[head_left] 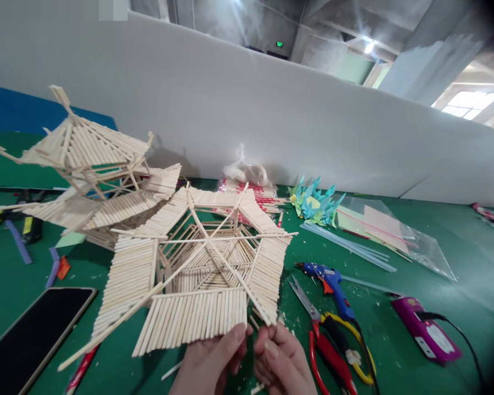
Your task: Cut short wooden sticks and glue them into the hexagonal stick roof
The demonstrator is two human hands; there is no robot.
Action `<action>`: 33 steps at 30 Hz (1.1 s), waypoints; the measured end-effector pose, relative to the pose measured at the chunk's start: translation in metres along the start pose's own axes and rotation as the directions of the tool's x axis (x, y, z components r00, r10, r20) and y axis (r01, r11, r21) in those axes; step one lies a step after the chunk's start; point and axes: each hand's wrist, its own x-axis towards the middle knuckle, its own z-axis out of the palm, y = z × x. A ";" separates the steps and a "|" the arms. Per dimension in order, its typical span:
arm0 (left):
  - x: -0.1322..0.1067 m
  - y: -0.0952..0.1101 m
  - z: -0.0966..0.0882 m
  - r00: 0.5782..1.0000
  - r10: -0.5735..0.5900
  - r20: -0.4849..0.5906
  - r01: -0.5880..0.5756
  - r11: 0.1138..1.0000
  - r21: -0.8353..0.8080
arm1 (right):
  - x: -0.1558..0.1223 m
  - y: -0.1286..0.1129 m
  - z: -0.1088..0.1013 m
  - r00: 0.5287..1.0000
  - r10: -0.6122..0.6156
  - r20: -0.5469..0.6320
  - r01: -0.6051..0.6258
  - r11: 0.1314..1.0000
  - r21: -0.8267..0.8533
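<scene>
A star-shaped roof frame of pale wooden sticks point(193, 318) lies in front of me, its panels made of sticks set side by side. Long sticks cross over its open middle. My left hand point(216, 356) is closed on the right corner of the front panel, thumb on top and the other fingers partly hidden below. Beside it, my right hand point(282, 356) is pinched together right at the lower end of a long diagonal stick point(239, 277). Whatever sits between those fingertips is hidden.
A stick pavilion point(86, 142) stands at left, a phone point(37, 334) nearer. Right of my hands lie scissors point(308, 302), red-handled pliers point(333, 356) and a blue glue gun point(329, 282) with its cord. Further off are a purple power strip point(424, 329), glue sticks point(348, 247) and folded paper point(315, 203).
</scene>
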 end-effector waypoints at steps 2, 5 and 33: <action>-0.002 0.003 0.005 1.000 -0.007 0.018 0.008 1.000 -0.027 | -0.008 0.000 -0.006 1.000 0.002 -0.018 -0.003 0.999 -0.038; -0.003 0.005 0.010 0.998 0.028 0.058 -0.026 0.999 -0.030 | -0.021 -0.001 -0.013 0.997 -0.002 -0.075 -0.003 0.998 -0.062; -0.011 -0.003 -0.016 0.986 0.159 -0.051 -0.145 0.967 0.209 | 0.009 0.003 0.029 0.993 0.003 -0.122 -0.001 1.000 0.016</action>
